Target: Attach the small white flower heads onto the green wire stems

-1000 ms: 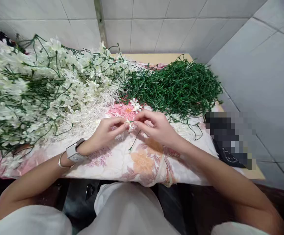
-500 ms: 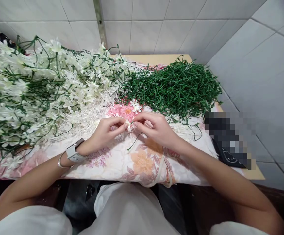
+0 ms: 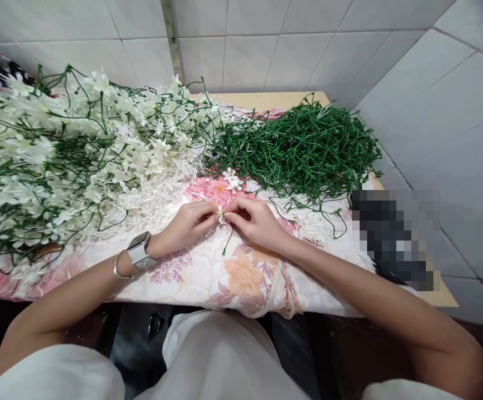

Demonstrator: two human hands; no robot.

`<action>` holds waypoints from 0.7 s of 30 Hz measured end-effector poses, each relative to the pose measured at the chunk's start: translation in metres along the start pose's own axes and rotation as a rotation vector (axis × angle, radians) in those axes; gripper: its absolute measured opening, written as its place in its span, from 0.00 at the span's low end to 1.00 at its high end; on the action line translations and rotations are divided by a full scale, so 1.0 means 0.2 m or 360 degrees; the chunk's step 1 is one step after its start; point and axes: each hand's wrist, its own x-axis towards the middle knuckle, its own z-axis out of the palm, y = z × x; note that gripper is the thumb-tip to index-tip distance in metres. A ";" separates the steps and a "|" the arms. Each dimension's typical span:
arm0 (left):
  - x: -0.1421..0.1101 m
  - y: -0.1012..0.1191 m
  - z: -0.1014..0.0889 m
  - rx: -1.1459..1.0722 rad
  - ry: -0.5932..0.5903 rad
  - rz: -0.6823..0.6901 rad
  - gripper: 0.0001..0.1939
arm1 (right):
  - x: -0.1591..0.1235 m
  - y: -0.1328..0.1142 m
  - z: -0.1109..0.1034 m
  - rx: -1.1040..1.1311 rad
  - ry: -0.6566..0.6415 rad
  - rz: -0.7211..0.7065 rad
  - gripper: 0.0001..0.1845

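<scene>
Blossom [image 3: 220, 210], small and white, mid-view — left hand [image 3: 187, 226] pinching it in closed fingertips, right hand [image 3: 254, 223] closed on its green stem [image 3: 227, 241], loose end pointing to six o'clock, white flower heap [image 3: 116, 147] at ten o'clock, green stem pile [image 3: 302, 150] at two — patterned cloth [image 3: 203, 278] beneath

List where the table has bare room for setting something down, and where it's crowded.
Free: floral cloth between the pinched stem and front edge; narrow board strip along the wall, behind the green pile. Crowded: left, under white flowers; back right, under that pile.
</scene>
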 end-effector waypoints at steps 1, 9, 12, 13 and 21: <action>0.00 0.00 0.01 -0.0014 0.0004 -0.0003 0.09 | 0.00 0.00 0.00 0.0025 0.0000 0.0011 0.05; 0.00 0.00 0.03 -0.0027 0.0071 0.0032 0.09 | 0.00 0.00 0.01 0.0129 -0.0021 0.0022 0.05; 0.00 0.00 0.03 -0.0066 0.0103 0.0015 0.10 | 0.01 0.01 0.02 0.0168 0.0014 0.0020 0.05; 0.00 0.00 0.02 -0.0093 0.0134 -0.0011 0.10 | 0.01 0.01 0.02 0.0209 0.0020 0.0028 0.04; 0.01 0.01 -0.08 0.0131 0.0228 -0.0088 0.13 | 0.08 0.02 -0.14 -0.0301 0.0548 -0.0153 0.06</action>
